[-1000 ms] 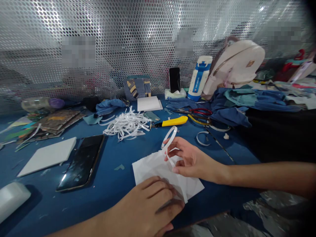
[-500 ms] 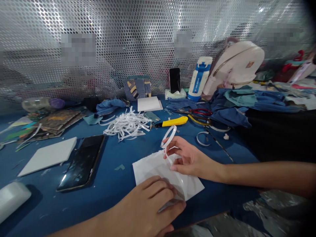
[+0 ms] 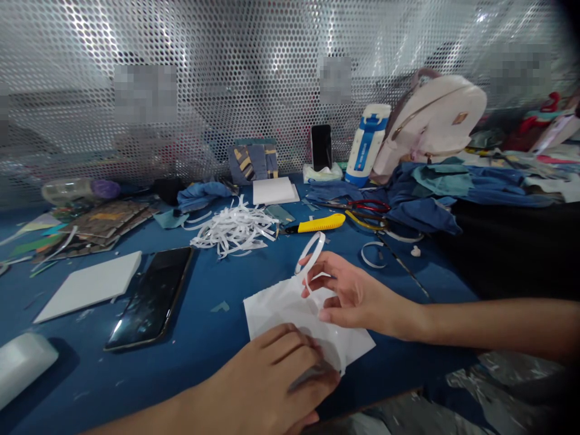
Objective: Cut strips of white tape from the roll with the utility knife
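Note:
A white sheet (image 3: pixel 281 311) lies on the blue table (image 3: pixel 212 338) in front of me. My left hand (image 3: pixel 272 377) rests on its near edge, fingers curled and pressing the sheet down. My right hand (image 3: pixel 353 296) reaches in from the right and pinches a narrow white tape strip (image 3: pixel 310 254). The strip loops up above the fingers and runs down to the sheet.
A black phone (image 3: pixel 151 299) and a white board (image 3: pixel 90 287) lie to the left. Behind are a heap of white strips (image 3: pixel 233 229), a yellow utility knife (image 3: pixel 317 225), red scissors (image 3: pixel 369 206), a bottle (image 3: pixel 366 145), a pale backpack (image 3: pixel 435 121) and blue cloth (image 3: pixel 435 193).
My right hand has shifted slightly, lifting the strip a little off the sheet. My left hand stays pressed on the sheet.

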Demonstrator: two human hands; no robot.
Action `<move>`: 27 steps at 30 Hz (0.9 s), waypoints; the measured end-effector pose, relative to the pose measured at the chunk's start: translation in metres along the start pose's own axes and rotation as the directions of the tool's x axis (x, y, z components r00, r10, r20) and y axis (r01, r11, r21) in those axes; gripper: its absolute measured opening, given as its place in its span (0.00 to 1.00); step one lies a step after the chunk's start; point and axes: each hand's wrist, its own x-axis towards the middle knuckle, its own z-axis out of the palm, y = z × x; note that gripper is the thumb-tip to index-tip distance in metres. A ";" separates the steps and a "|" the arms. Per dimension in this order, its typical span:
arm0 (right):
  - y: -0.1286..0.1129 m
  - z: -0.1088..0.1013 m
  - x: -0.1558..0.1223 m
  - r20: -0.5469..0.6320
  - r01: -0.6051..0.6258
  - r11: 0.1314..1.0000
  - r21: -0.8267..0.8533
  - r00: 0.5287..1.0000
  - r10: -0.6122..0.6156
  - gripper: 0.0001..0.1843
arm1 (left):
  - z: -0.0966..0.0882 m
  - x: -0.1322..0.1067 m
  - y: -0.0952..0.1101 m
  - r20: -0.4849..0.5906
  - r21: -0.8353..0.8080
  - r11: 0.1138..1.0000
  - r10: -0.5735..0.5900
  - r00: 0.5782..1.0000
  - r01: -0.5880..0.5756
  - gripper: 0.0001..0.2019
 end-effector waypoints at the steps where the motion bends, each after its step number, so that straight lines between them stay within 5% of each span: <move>1: 0.000 0.000 0.000 -0.002 -0.003 1.000 -0.004 1.000 0.003 0.29 | 0.000 0.000 0.000 -0.001 0.000 1.000 0.001 1.000 -0.001 0.18; 27: 0.004 0.001 0.000 0.001 -0.014 1.000 0.000 1.000 0.014 0.31 | 0.000 -0.001 0.000 -0.017 -0.006 1.000 -0.004 1.000 0.004 0.18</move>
